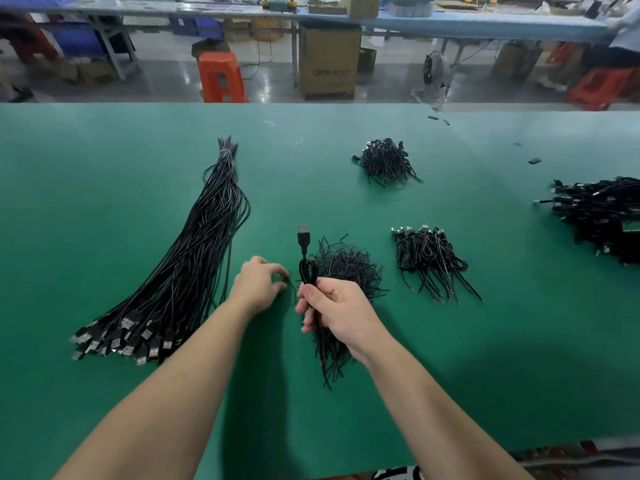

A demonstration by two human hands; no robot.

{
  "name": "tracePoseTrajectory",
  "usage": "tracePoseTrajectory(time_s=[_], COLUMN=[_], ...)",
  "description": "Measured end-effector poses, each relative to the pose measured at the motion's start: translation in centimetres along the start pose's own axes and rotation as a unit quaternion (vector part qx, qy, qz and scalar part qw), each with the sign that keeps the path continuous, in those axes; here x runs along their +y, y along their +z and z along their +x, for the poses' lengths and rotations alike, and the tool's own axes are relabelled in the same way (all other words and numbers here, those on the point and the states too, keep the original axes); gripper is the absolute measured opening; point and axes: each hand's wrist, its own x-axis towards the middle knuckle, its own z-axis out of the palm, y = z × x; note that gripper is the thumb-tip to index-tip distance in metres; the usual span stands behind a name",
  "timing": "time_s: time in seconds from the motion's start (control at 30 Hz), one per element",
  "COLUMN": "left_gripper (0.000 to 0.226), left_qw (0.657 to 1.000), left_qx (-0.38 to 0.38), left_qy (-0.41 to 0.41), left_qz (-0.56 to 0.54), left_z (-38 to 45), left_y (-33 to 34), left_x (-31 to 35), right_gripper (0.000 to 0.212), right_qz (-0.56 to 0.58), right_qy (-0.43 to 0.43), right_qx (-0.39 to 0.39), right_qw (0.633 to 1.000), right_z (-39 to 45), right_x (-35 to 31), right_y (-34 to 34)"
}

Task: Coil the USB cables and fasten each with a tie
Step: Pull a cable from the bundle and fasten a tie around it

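Green matting covers the table (104,168), with a factory floor, orange stools and cardboard boxes beyond its far edge. The person's right hand (337,308) has its fingers curled round a coiled USB cable (308,271), held roughly upright so that its long axis points away from the person, plug end uppermost. The left hand (258,284) is just beside it, to its left, low at the table surface, thumb and forefinger pinching what looks like a single black tie (292,289) (it is thin and partly hidden, so this is a judgement). The coil's waist lies to the right of that tie, so the left hand is the nearer one to bring the tie across and wrap it.

No containers are in view; everything lies loose in heaps. A heap of ties (346,268) sits directly behind the right hand. A long bundle of uncoiled cables (194,258) stretches along the left. Piles of finished coils (429,261) lie to the right, another (386,161) farther back, and a larger one (599,216) at the right edge.
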Motion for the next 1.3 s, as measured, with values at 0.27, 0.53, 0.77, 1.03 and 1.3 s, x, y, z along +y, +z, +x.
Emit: tracePoseTrajectory(time_s=[0.27, 0.53, 0.77, 1.03, 1.3], left_gripper=[0.016, 0.007, 0.012, 0.015, 0.012], left_qw=[0.987, 0.994, 0.942, 0.949, 0.940], left_qx=[0.011, 0.078, 0.096, 0.106, 0.068], left_qy=[-0.017, -0.039, 0.077, 0.090, 0.072], left_qz=[0.158, -0.070, -0.312, -0.282, -0.326], left_z=[-0.2, -3.8, -10.3, -12.4, -12.4], left_y=[0.7, -3.3, -5.9, -6.0, -6.6], left_x=[-0.9, -0.9, 4.1, 5.2, 5.5], right_gripper=[0.021, 0.017, 0.021, 0.026, 0.033], right_qz=[-0.018, -0.038, -0.059, -0.144, -0.161], right_qy=[0.002, -0.015, -0.039, -0.047, -0.088], right_qx=[0.007, 0.021, -0.029, -0.006, 0.017], right_qw=[1.000, 0.999, 0.997, 0.988, 0.983], right_z=[-0.2, -0.4, -0.7, -1.1, -1.1], right_x=[0.0, 0.2, -0.1, 0.0, -0.4], right_y=[-0.4, 0.2, 1.5, 1.2, 1.4])
